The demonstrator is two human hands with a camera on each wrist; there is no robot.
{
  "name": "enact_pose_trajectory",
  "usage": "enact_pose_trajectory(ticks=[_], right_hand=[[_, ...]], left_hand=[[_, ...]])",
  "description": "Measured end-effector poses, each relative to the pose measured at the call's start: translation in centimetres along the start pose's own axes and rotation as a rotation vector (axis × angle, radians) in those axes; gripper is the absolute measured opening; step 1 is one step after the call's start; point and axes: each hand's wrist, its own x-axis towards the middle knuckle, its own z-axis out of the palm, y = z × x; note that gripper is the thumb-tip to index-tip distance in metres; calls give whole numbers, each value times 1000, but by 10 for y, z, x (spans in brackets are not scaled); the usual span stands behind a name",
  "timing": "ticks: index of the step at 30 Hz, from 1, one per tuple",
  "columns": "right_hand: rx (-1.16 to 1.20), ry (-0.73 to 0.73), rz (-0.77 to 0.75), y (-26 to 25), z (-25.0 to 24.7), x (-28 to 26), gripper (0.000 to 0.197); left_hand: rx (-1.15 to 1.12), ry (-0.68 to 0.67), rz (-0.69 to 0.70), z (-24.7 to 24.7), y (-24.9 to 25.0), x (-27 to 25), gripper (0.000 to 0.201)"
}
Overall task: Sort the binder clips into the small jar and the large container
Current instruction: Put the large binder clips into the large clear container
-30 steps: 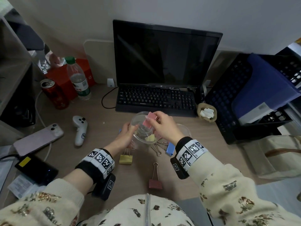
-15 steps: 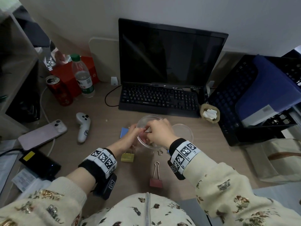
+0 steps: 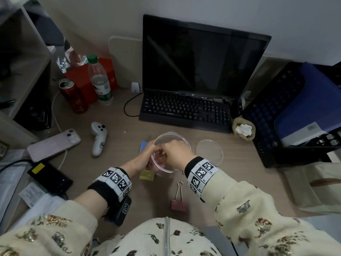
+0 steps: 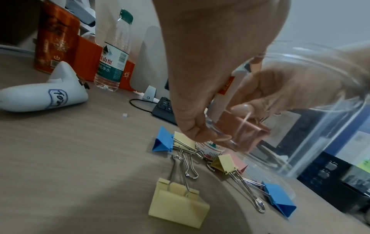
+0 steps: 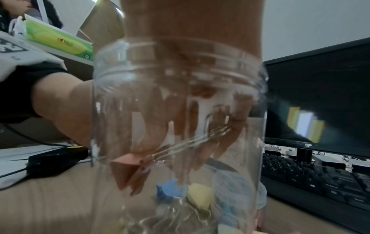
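My right hand's fingers [image 5: 192, 126] are reaching down through the mouth of the clear container [image 3: 172, 137] and pinching the wire handles of a pink binder clip [image 5: 128, 171]. The clip is hanging inside the container, body lowest, its long axis slanting down and away from my fingertips toward the container's floor, where a blue and a yellow clip are already lying. My left hand [image 3: 142, 159] is wrapping its fingers round the container's outer wall, steadying it against the surface [image 3: 110, 182]; in the left wrist view its fingertips [image 4: 202, 134] are pressing on the clear plastic.

The relation I am judging the release on: the clip is sitting straight below my right fingertips, well inside the rim, so letting go should drop it onto the pile.

Outward from there, a yellow clip [image 3: 146, 175] is lying just beside my left hand, a second pink clip [image 3: 178, 205] is lying nearer my body with its handles pointing toward the container, and a round clear lid or dish [image 3: 209, 151] is resting to the right. My right hand is nearer that pink clip.
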Motion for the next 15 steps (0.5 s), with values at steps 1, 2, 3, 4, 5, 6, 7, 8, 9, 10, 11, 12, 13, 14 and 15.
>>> enact_pose_trajectory(ticks=[1, 2, 3, 4, 5, 6, 7, 8, 9, 10, 11, 12, 13, 14, 15], right_hand=[[-25, 26, -14, 0, 1, 0, 37], [-44, 53, -22, 0, 3, 0, 39], [-52, 73, -26, 1, 6, 1, 41], [-45, 82, -33, 1, 7, 1, 42], [-25, 86, -50, 2, 7, 1, 44], [4, 95, -75, 4, 6, 1, 43], [40, 119, -100, 6, 5, 1, 41], [86, 158, -124, 9, 3, 1, 37], [136, 214, -147, 13, 1, 1, 35], [178, 277, -165, 17, -1, 0, 33], [216, 341, -178, 23, -1, 1, 32], [269, 403, -187, 30, 0, 2, 31], [341, 468, -190, 39, 2, 3, 31], [425, 528, -170, 48, 4, 3, 31], [504, 574, -120, 57, 7, 4, 31]], left_hand=[[10, 13, 6, -1, -2, 2, 58], [25, 27, 14, -3, -4, 4, 52], [29, 34, 30, -4, -6, 6, 52], [30, 37, 37, -6, -8, 7, 57], [40, 39, 36, -6, -8, 8, 63], [57, 43, 30, -6, -8, 9, 65], [67, 43, 34, -6, -8, 10, 62], [63, 52, 32, -6, -7, 11, 53], [47, 71, 17, -6, -6, 12, 41], [34, 88, -1, -7, -3, 11, 33], [36, 104, -11, -10, -3, 13, 35], [53, 113, -24, -13, -4, 14, 47], [88, 110, -48, -16, -4, 15, 61], [108, 108, -74, -19, -4, 15, 69], [102, 106, -82, -21, -4, 17, 72]])
